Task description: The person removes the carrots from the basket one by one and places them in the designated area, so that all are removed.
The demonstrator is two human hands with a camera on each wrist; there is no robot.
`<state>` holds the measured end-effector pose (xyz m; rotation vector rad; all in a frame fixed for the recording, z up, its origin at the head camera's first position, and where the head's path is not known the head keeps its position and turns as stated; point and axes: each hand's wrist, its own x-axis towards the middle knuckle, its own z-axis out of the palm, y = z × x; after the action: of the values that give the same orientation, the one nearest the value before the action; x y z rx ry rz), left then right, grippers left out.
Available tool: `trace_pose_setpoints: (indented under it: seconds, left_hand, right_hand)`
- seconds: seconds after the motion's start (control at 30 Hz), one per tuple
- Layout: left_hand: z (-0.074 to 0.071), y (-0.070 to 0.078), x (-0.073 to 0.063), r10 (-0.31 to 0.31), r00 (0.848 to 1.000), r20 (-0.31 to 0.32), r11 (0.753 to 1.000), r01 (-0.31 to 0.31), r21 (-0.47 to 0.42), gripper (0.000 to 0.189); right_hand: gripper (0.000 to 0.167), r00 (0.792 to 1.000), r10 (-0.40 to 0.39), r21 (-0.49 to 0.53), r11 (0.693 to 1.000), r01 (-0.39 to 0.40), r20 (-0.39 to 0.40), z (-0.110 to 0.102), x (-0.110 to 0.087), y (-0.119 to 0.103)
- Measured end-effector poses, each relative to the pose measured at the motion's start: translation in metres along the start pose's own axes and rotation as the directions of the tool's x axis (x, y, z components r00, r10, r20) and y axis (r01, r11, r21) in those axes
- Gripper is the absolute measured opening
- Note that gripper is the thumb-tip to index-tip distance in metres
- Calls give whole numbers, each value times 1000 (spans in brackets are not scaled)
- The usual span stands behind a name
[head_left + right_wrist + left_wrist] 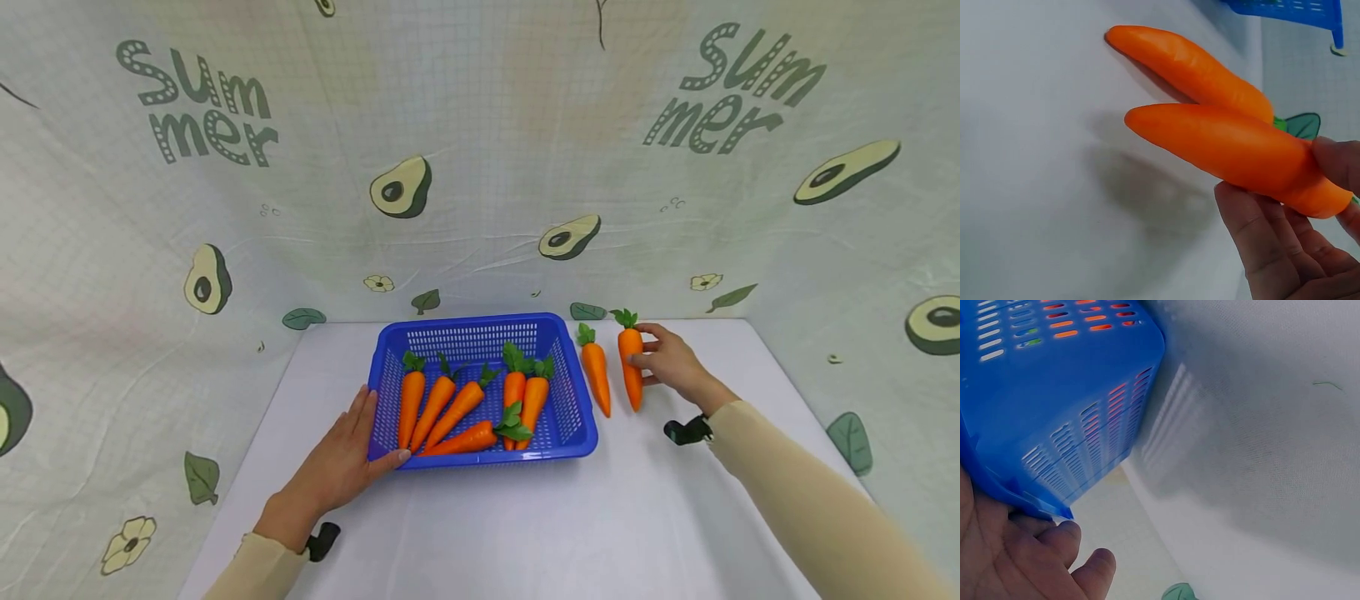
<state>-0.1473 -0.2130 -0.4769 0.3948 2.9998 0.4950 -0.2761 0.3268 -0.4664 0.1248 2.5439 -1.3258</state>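
A blue plastic basket (pixel 480 460) sits on the table with several orange carrots (pixel 453 414) lying in it, green tops showing. My left hand (pixel 337 457) rests against the basket's left front corner, its fingers extended along the left side and the thumb over the front rim. In the left wrist view, fingertips (pixel 1102 557) show just outside the rim. My right hand (pixel 672 364) grips a carrot (pixel 1229 147) near its leafy end, thumb on one side and fingers on the other. This carrot is lifted over the table, tip toward me. Beside it, another carrot (pixel 596 377) lies right of the basket.
The white tabletop (pixel 495 533) reaches back to a printed cloth (pixel 480 150) with avocado and lettering patterns, which also hangs at both sides. Black wrist devices (pixel 687 431) are worn below each hand.
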Motion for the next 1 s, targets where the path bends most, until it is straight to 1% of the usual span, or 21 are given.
trace_pose_setpoints:
  seconds: [0.17, 0.37, 0.53, 0.73, 1.0]
  left_hand:
    - [0, 1, 0, -2, 1000, 6, 1000, 2, -6, 121]
    - [-2, 3, -1, -8, 1000, 10, 1000, 8, -15, 120]
    - [-1, 3, 0, -10, 1000, 11, 1000, 11, -19, 120]
    - [-1, 2, 0, -22, 1000, 22, 999, 22, -25, 122]
    - [-1, 2, 1, -37, 999, 35, 999, 38, -35, 121]
  right_hand:
    - [76, 1000, 23, -7, 1000, -23, -8, 6, 7, 9]
    - [74, 998, 47, -48, 998, -48, -30, 11, 10, 14]
    - [72, 997, 64, -59, 996, -66, -35, 18, 15, 18]
    - [71, 997, 62, -55, 996, -64, -35, 21, 18, 22]
    - [70, 996, 74, -126, 989, -81, -59, 25, 24, 28]
